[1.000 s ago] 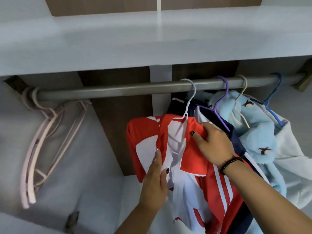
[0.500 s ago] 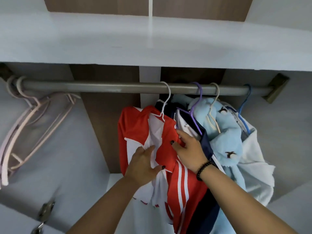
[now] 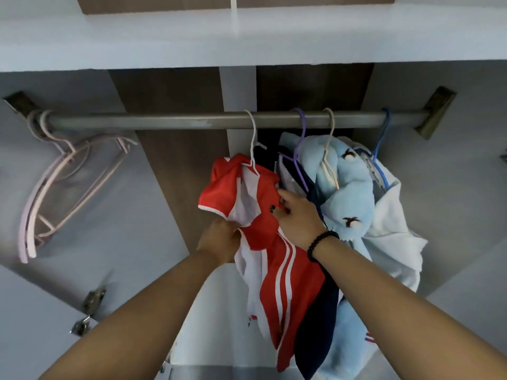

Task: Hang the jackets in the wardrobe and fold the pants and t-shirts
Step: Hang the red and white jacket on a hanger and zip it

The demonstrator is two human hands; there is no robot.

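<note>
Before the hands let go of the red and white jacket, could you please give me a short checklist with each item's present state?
1. White hanger hooked over the rail: ok.
2. Red and white jacket sitting evenly on the hanger: not ok, bunched.
3. Left hand gripping the front edge: ok.
4. Right hand on the jacket: ok.
5. Zip closed: cannot tell.
6. Spare pink hangers on the rail: ok.
</note>
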